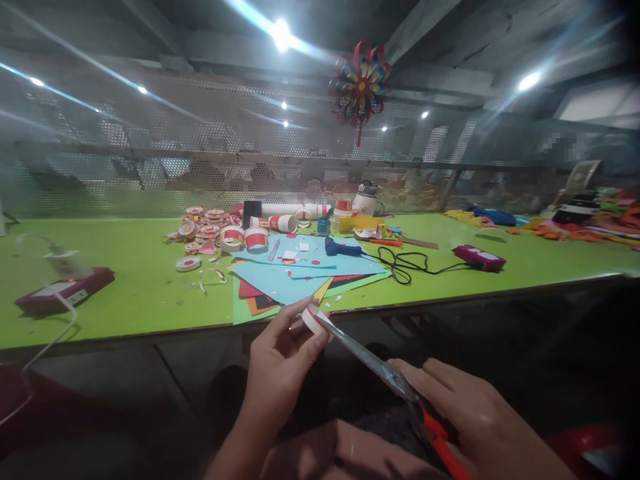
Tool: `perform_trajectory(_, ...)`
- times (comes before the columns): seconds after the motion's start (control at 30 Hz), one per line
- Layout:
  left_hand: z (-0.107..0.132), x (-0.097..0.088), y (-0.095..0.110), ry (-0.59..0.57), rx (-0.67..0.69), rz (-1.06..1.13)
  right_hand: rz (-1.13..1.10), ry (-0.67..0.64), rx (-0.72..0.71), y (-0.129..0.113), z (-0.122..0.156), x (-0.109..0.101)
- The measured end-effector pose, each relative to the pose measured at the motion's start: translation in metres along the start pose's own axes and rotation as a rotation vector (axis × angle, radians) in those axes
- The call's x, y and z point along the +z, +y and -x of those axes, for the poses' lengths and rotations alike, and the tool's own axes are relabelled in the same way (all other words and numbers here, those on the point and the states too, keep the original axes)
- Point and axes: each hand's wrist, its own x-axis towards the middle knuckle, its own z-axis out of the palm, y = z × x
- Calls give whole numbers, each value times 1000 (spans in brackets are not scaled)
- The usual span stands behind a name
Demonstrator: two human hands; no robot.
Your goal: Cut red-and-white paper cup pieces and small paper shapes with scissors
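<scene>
My left hand [280, 363] pinches a small red-and-white paper ring [313, 319] in front of the table's near edge. My right hand [475, 420] grips orange-handled scissors [370, 363], whose blades reach up to the ring and touch it. Both hands hover above my lap, below the green table [125, 287]. A stack of coloured paper sheets [290, 277], blue on top, lies just beyond the hands.
Several finished red-and-white paper rings [215, 233] cluster at the table's back left. A glue gun [343, 248] with black cable, pink boxes [479, 258] [65, 290], a white bottle [366, 198] and paper scraps lie around. A mesh wall stands behind, with a paper pinwheel [361, 83] hanging.
</scene>
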Motion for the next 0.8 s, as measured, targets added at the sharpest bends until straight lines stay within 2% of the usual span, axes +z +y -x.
perform_trajectory(0.2,-1,0,-1,-17,9,29,-40,11,26,2,-2,-2)
perform_trajectory(0.37,0,-2,-5,-3,3,45,-100,23,102,5,2,-2)
perform_trajectory(0.6,0,-2,-4,8,-9,45,73,70,-22,-2,1,0)
perform_trajectory(0.8,-2,-5,-7,-23,13,35,5,21,11,0,-2,1)
